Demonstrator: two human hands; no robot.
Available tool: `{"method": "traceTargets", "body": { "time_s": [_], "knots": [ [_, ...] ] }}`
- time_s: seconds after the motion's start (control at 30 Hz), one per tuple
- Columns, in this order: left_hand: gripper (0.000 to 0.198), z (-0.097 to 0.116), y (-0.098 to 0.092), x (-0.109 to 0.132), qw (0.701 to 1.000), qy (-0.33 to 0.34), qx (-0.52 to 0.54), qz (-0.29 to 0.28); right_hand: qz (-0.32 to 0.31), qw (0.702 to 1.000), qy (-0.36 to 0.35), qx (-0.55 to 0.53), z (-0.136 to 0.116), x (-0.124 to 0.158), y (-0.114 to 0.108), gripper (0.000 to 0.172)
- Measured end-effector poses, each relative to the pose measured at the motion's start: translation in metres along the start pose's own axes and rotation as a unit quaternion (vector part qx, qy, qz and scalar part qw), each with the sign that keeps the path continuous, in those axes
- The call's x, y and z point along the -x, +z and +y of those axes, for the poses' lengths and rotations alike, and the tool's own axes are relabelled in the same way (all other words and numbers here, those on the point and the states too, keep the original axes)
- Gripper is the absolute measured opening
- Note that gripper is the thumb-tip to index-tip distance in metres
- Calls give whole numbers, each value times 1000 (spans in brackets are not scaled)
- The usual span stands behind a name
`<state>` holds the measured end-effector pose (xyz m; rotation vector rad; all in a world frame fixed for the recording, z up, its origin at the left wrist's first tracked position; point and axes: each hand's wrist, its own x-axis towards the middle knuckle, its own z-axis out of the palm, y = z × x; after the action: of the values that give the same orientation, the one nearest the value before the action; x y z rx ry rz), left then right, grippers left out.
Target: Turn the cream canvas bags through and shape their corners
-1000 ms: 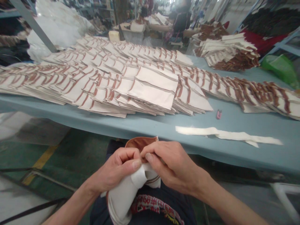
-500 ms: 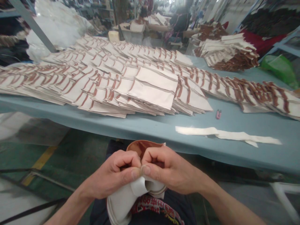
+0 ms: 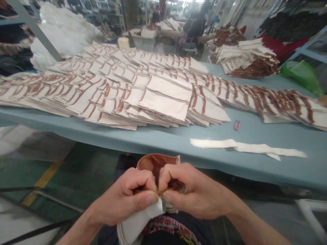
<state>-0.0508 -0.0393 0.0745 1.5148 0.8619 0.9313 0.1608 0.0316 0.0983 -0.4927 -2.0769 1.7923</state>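
In my lap, in front of the table edge, is a cream fabric piece (image 3: 134, 223) with a brown inner side (image 3: 155, 164). My left hand (image 3: 130, 194) pinches its edge between thumb and bent forefinger. Right beside it, my right hand (image 3: 196, 190) pinches the same edge, thumb tips almost touching. A small cream flap hangs below the two thumbs. Part of the piece is hidden behind my fingers. Beneath it shows dark clothing with red lettering (image 3: 168, 223).
Overlapping rows of cream pieces with brown edges (image 3: 163, 102) cover much of the blue-green table (image 3: 153, 139). Small pink thread snips (image 3: 237, 125) and cream fabric strips (image 3: 245, 147) lie at the right. Farther back are a fabric pile (image 3: 250, 59) and a green bag (image 3: 301, 75).
Both hands have shifted slightly down and right, still pinching the fabric. The thumbs are a little farther apart, and more of the brown inner side shows.
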Motion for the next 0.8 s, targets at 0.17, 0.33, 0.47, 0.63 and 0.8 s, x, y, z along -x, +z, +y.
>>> {"method": "traceTargets", "body": {
  "time_s": [0.17, 0.33, 0.47, 0.63, 0.8],
  "knots": [
    [28, 17, -1, 7, 973, 71, -221, -14, -2, 999, 39, 20, -11, 4, -5, 7],
    [24, 27, -2, 7, 946, 103, -308, 3, 13, 998, 4, 66, -11, -1, -4, 25],
    [28, 24, -3, 4, 939, 111, -325, 12, 4, 987, -93, 128, 0, -6, -3, 46],
    [33, 22, -7, 3, 947, 108, -303, 6, -13, 983, -114, 142, 4, -5, -3, 39],
    [46, 16, -3, 1, 982, 94, -163, 1, 6, 988, -121, 100, 7, -7, 9, 37]
  ]
}}
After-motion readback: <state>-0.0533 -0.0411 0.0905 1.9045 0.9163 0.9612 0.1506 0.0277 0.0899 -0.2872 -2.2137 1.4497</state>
